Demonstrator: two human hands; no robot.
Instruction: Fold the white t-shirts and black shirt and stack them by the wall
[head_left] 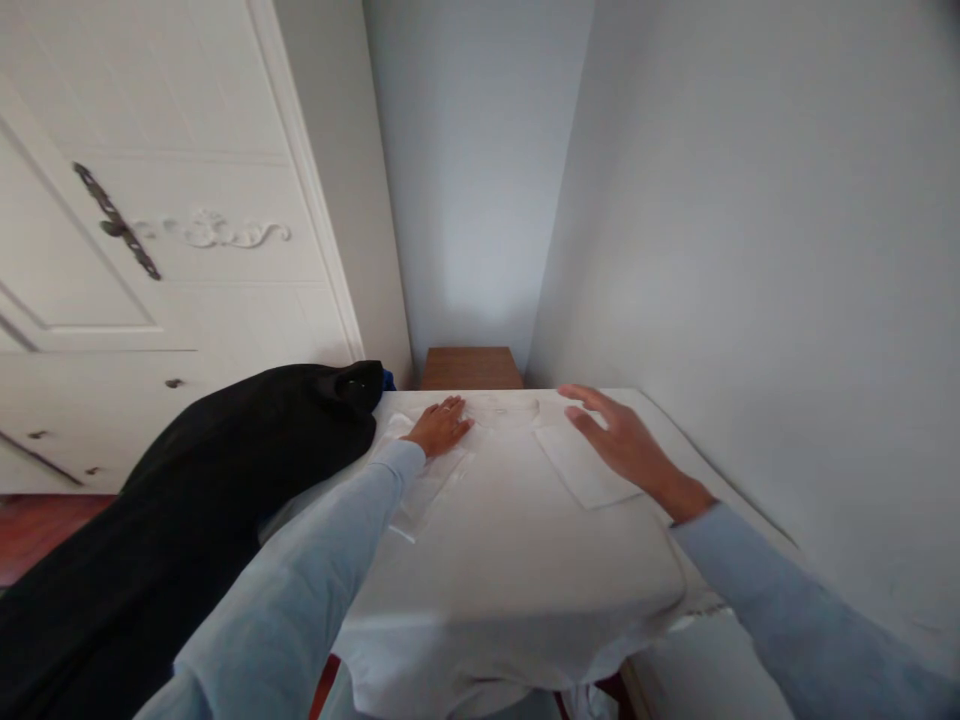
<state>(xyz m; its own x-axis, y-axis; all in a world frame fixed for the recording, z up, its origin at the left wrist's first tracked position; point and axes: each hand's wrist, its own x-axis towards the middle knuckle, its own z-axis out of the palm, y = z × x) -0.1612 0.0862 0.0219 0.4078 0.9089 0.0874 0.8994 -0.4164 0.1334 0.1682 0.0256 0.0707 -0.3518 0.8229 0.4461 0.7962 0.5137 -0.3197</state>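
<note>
A white shirt [517, 530] is spread over a white-topped table, its round neckline [506, 410] at the far edge and its lower end hanging over the near edge. Flaps that look like sleeves lie on its left and right sides. My left hand [441, 427] rests flat on the upper left of the shirt, beside the left flap [427, 495], fingers stretched out. Over the right flap [581, 470] hovers my right hand [619, 435], its fingers apart and nothing in them. Whether its fingertips touch the cloth I cannot tell.
A black garment [247, 470] is heaped along the left side of the table. Behind it stands a white wardrobe [225, 290] with dark handles. Past the far table edge is a brown wooden surface [472, 368]. A grey wall [735, 250] runs close along the right.
</note>
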